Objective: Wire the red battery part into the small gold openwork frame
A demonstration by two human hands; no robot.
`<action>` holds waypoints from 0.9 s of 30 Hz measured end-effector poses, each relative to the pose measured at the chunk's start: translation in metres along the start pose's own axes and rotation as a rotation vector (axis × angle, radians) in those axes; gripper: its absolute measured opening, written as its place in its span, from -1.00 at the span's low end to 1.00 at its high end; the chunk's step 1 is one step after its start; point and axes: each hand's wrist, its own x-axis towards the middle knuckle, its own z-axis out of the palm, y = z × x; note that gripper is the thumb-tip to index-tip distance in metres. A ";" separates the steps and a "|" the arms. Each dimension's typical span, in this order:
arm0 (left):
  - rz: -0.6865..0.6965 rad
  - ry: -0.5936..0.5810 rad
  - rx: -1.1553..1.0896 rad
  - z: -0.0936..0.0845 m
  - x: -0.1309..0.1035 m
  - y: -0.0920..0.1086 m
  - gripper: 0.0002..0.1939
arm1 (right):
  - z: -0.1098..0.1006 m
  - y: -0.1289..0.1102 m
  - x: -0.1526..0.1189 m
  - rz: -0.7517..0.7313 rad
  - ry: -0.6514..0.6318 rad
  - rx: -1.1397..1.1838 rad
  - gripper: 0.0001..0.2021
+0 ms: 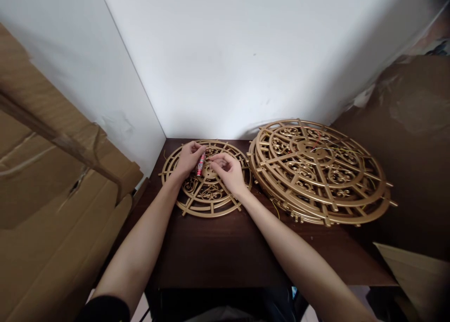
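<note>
A round gold openwork frame (212, 211) with scrollwork and spokes lies flat on the dark brown table (218, 251). Over its upper left part is my left hand (190, 157), its thumb and fingers closed on the top end of a small red battery-like cylinder (200, 164). My right hand (228, 170) is just right of the frame's centre, facing my left hand. Its thumb and index finger are brought close together near the hub; whatever lies between them is too small to make out.
Several similar gold frames (325, 205) are stacked at the right, with thin yellow and red wires on top. Cardboard (70, 209) stands at the left, more cardboard (404, 153) at the right. A white wall (239, 69) rises behind the table.
</note>
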 end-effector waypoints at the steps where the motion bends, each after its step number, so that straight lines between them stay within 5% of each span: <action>1: -0.009 -0.010 -0.017 -0.001 -0.001 0.001 -0.76 | 0.000 0.001 0.001 0.010 0.036 0.036 -0.87; 9: -0.044 -0.080 -0.110 -0.006 -0.005 0.006 -0.65 | 0.000 0.012 0.005 0.030 0.166 0.089 -0.73; 23: -0.030 -0.193 -0.111 -0.004 -0.017 0.027 -0.65 | 0.001 0.011 0.002 -0.070 -0.084 -0.358 -0.47; 27: -0.031 -0.171 -0.133 -0.010 -0.019 0.035 -0.66 | 0.001 0.011 0.004 -0.090 -0.087 -0.395 -0.59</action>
